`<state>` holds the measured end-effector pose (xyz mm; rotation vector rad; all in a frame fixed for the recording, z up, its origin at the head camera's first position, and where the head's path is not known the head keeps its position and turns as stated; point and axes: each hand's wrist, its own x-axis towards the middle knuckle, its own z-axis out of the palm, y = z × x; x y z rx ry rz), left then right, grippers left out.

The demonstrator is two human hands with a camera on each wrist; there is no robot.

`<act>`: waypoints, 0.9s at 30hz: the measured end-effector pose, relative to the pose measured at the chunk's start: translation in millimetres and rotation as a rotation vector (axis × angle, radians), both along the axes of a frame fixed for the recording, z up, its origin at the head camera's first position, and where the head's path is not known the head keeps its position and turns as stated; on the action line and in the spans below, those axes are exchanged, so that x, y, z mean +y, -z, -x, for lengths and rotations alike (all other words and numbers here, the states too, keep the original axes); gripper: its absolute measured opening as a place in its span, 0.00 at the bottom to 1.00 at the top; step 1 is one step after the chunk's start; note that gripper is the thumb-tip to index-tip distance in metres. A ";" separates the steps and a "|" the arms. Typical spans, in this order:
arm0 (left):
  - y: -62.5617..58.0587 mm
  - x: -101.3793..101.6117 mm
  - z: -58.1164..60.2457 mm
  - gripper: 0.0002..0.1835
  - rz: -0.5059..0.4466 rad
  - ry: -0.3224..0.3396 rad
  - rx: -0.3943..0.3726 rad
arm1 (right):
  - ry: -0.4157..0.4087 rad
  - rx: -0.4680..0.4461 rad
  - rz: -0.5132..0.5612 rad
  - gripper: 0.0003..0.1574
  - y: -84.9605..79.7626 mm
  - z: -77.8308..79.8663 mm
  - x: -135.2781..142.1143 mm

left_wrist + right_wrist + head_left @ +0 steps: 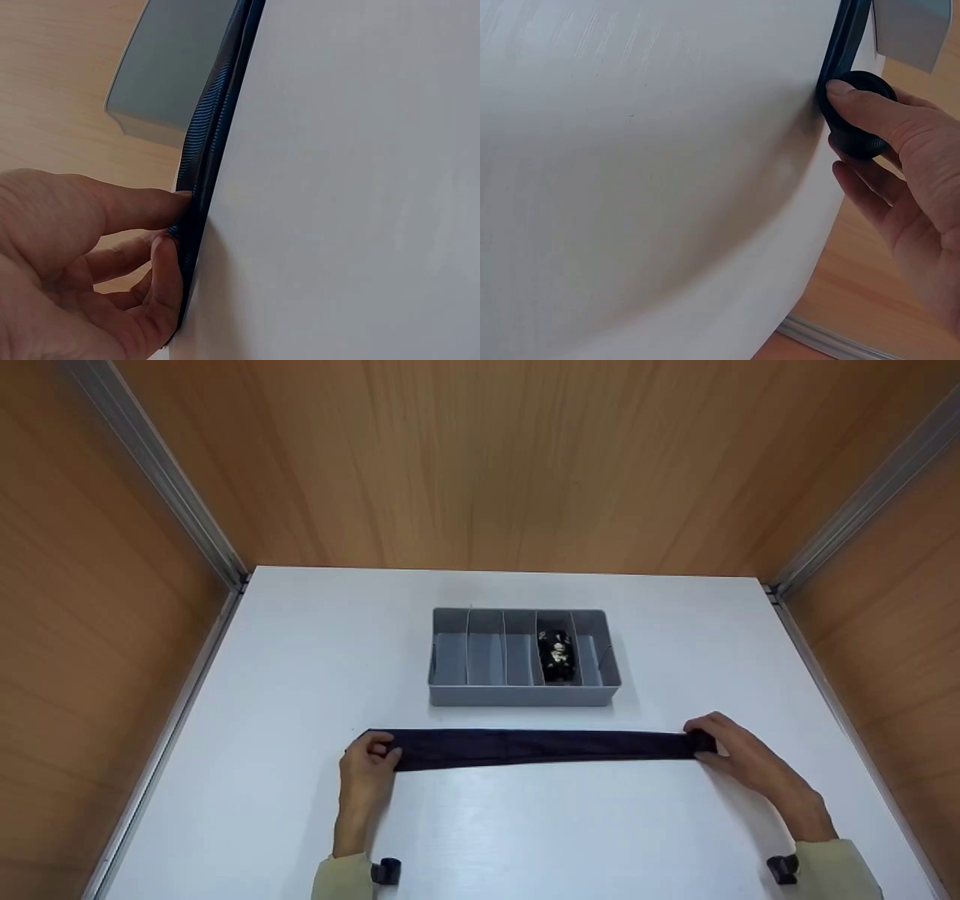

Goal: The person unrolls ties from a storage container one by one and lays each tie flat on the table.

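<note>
A dark navy necktie (517,748) stretches left to right across the white table, in front of the grey tray. Its wider end lies at my left hand (367,769), whose fingers pinch the fabric near its edge. In the left wrist view the tie (206,135) shows ribbed blue cloth folded in layers. At the other end my right hand (742,757) holds a rolled-up part of the tie between thumb and fingers. That roll (862,139) looks thick and round in the right wrist view, with the flat strip running away from it.
The grey tray (517,696) stands behind the tie, split by thin dividers into several compartments. A black roll with a pale pattern (556,655) lies in the second compartment from the right. Wooden panels (480,465) with metal rails enclose the table (525,832) at the back and sides.
</note>
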<state>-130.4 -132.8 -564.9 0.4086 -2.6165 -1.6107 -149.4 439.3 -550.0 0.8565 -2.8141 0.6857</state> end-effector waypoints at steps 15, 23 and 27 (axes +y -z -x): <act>-1.2 0.1 0.2 0.11 -0.003 -0.001 -0.004 | 0.011 0.017 -0.001 0.34 1.5 -0.3 4.8; -2.0 0.0 0.1 0.11 -0.006 0.001 -0.014 | -0.008 0.079 -0.032 0.36 3.7 -1.4 6.3; -0.9 0.1 0.1 0.11 0.011 -0.003 -0.013 | 0.000 0.078 -0.033 0.36 3.1 -2.3 8.4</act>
